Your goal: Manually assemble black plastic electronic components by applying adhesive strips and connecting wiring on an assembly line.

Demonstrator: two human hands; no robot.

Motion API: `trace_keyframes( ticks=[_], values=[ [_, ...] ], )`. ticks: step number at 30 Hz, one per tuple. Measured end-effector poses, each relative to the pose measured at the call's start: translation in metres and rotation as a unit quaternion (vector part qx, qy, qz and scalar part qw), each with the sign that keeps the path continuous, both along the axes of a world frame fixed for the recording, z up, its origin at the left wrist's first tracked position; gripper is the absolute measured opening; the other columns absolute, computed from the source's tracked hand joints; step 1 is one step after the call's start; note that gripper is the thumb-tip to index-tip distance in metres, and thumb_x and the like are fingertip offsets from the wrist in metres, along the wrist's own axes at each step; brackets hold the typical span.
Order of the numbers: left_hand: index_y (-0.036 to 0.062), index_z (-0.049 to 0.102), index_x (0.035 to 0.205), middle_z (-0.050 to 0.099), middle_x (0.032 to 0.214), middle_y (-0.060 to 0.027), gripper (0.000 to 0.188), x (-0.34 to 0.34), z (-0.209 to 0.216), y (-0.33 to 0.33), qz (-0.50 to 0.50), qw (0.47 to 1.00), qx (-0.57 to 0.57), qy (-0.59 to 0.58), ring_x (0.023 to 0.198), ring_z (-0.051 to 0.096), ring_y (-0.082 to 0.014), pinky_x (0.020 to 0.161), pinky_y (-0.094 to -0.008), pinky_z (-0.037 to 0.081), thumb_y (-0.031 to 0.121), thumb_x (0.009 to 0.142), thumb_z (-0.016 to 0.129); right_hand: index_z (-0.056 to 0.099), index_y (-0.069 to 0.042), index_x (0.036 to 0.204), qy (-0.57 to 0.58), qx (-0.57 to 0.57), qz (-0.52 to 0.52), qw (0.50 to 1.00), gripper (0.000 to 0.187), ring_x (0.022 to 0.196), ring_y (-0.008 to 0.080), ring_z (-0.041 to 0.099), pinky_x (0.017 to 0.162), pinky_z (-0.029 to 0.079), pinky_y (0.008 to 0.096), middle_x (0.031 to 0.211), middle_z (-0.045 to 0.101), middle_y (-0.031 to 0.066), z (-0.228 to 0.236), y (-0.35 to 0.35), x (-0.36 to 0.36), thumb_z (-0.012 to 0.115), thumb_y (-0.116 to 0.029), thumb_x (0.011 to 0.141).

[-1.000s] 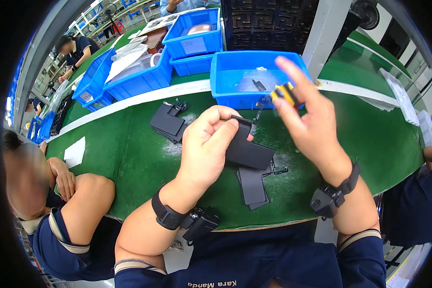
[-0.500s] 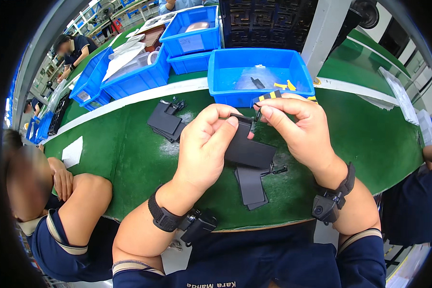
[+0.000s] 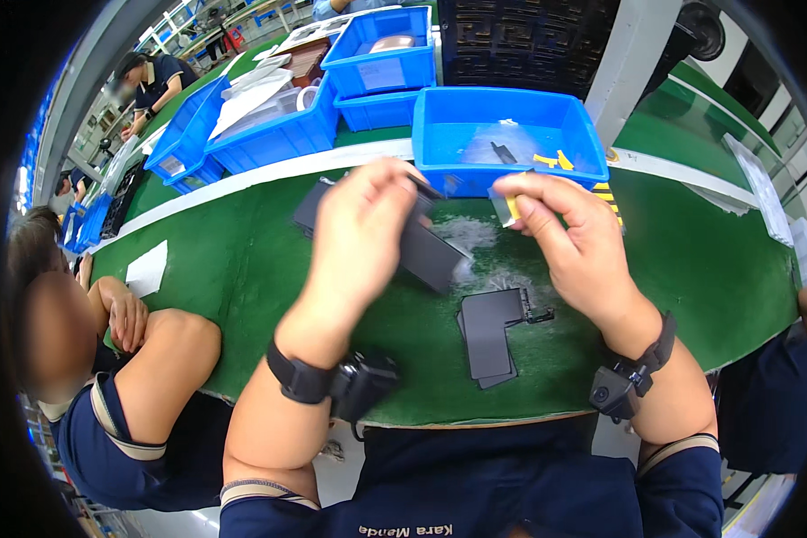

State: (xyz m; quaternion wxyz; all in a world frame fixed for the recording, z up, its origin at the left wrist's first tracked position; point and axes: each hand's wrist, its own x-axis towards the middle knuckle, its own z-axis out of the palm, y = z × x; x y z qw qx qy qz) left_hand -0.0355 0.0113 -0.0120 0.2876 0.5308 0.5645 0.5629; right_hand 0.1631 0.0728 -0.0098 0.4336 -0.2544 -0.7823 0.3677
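Moved: the black flat part (image 3: 432, 257) has been carried left by the left hand (image 3: 360, 215), toward the far stack (image 3: 308, 212), partly hidden behind it.
Left hand: blurred; the part's upper end is pinched by thumb and fingers, presumably so its broad face is left untouched.
Right hand (image 3: 558, 215): a yellow-and-clear piece (image 3: 513, 207) is pinched at the fingertips, probably because it is small and thin.
Near stack (image 3: 488, 334): black L-shaped parts are laid overlapping on the green surface (image 3: 242, 233), apparently grouped within easy reach.
Blue bin (image 3: 453, 182): yellow scraps (image 3: 554, 161) are contained inside; it is set just beyond the right hand, seemingly for a short reach.
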Motion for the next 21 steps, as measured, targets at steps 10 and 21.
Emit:
trace_keyframes(
  ticks=[10,21],
  values=[
    [0.0011,0.061,0.102,0.063,0.095,-0.0164,0.028,-0.015,0.018,-0.003,0.122,0.918,0.083,0.369,0.086,0.062,-0.0302,0.077,-0.0382,0.049,0.017,0.079,0.064,0.044,-0.004,0.131,-0.019,-0.094,0.040,0.995,0.042,0.077,0.0101,0.057,0.072,0.048,0.0242,0.091,0.060,0.0063,0.000,-0.004,0.000,0.054,-0.004,0.090],
    [0.0041,0.058,0.101,0.059,0.082,-0.0001,0.019,0.022,0.013,-0.007,-0.183,0.966,-0.067,-0.171,0.068,0.053,-0.0049,0.060,-0.0190,0.042,0.006,0.083,0.063,0.067,0.001,0.088,0.079,-0.061,0.010,0.995,0.011,0.077,0.0142,0.062,0.070,0.048,0.0264,0.081,0.065,0.0070,-0.002,-0.005,-0.002,0.067,-0.004,0.078]
  ],
)
